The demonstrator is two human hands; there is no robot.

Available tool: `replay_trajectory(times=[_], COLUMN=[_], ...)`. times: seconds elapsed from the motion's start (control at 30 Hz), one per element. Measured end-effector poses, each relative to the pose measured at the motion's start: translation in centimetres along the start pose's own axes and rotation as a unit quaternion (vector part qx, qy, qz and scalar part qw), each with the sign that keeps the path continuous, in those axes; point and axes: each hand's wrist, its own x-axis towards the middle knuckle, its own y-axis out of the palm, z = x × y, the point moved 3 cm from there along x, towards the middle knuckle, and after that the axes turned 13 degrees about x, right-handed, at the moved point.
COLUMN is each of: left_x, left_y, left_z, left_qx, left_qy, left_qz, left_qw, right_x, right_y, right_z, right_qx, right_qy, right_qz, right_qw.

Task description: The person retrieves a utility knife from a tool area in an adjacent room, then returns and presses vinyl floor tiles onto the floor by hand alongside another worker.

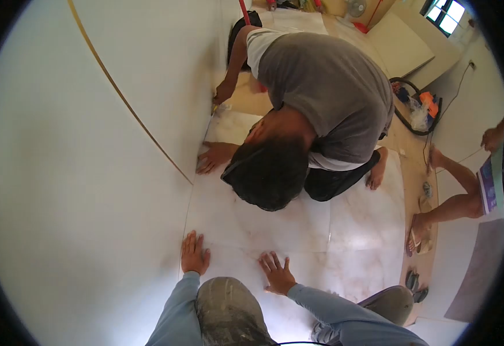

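Note:
My left hand [195, 254] lies flat beside the foot of the white wall [108, 190], fingers stretched forward. Palm down on the glossy marbled floor covering [263, 230], my right hand [277, 274] has its fingers spread. Neither hand holds anything. Straight ahead a co-worker [327, 92] in a grey shirt bends low over the same covering. That person's one hand [214, 157] presses down near the wall. The other [224, 92] grips a small, partly yellow tool [214, 108] at the wall's edge; its kind is too small to make out.
At the right stands another person's leg [451, 209] in a flip-flop. Behind it are a black hose [399, 112], a plastic bag [419, 115] and shoes [416, 285]. Large pale boards [407, 49] lean at the back right, near a fan [356, 8].

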Motion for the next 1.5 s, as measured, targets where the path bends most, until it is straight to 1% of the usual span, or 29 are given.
replay_trajectory(times=[0.13,0.37,0.47,0.77,1.03,1.33,1.5], left_x=[0.0,0.2,0.1,0.1,0.1,0.0,0.3], left_y=[0.0,0.6,0.7,1.4,0.9,0.7,1.0], left_z=[0.0,0.0,0.1,0.3,0.0,0.1,0.2], left_qx=[-0.001,0.015,0.009,0.022,0.011,0.005,0.016], left_qy=[0.012,0.000,0.004,0.006,0.003,0.022,0.019], left_qz=[-0.014,0.013,0.006,-0.006,0.001,-0.038,-0.041], left_qw=[1.000,1.000,1.000,1.000,1.000,0.999,0.999], right_x=[0.0,0.2,0.3,0.4,0.3,0.2,0.3], right_y=[-0.1,0.2,0.2,0.3,0.4,0.0,0.2], right_z=[0.0,-0.1,-0.1,-0.1,-0.2,0.1,-0.2], right_qx=[0.003,-0.007,0.008,-0.015,-0.023,-0.015,-0.024], right_qy=[0.002,-0.005,-0.001,0.005,-0.001,0.002,-0.004], right_qz=[0.001,-0.020,-0.011,0.009,-0.001,-0.004,-0.017], right_qw=[1.000,1.000,1.000,1.000,1.000,1.000,1.000])
